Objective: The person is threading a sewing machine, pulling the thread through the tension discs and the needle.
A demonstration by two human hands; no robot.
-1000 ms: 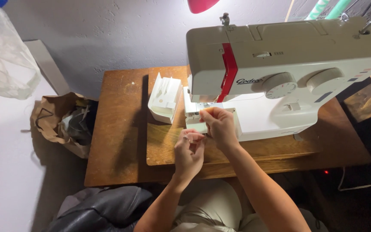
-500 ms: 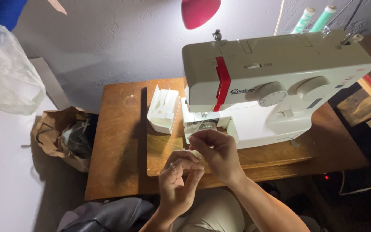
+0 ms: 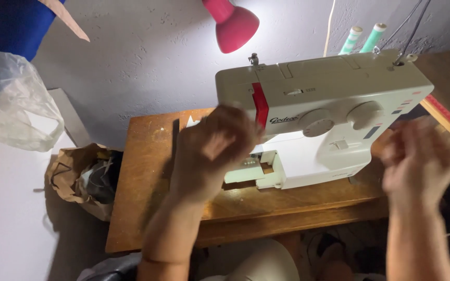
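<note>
Seen from the head camera, a person seated at a wooden table (image 3: 147, 171) raises both hands in front of a cream sewing machine (image 3: 329, 104) with a red stripe down its face. The left hand (image 3: 209, 151) hovers just before the machine's needle end, blurred, its fingers loosely curled; whether its grip pinches anything cannot be told. The right hand (image 3: 417, 161) hangs apart, off the machine's right end, also blurred, with fingers that look loosely spread and nothing visible between them. No cloth lies under the needle area, and the pale bobbin housing (image 3: 259, 174) at the machine's base stands exposed; judged from that, the work looks to be at the stage of readying the machine, with any stitching not yet begun. No thread can be made out between the hands. Two green-and-white thread spools (image 3: 363, 39) stand behind the machine's top, near the wall. The table is bare, worn brown wood, with the machine on a raised board. A red lamp shade (image 3: 233, 23) hangs above, throwing light on a rough grey plastered wall (image 3: 147, 67). To the left, beside the table, a crumpled brown paper bag (image 3: 74, 177) sits open, and a clear plastic bag (image 3: 11, 104) rests on a white surface.
</note>
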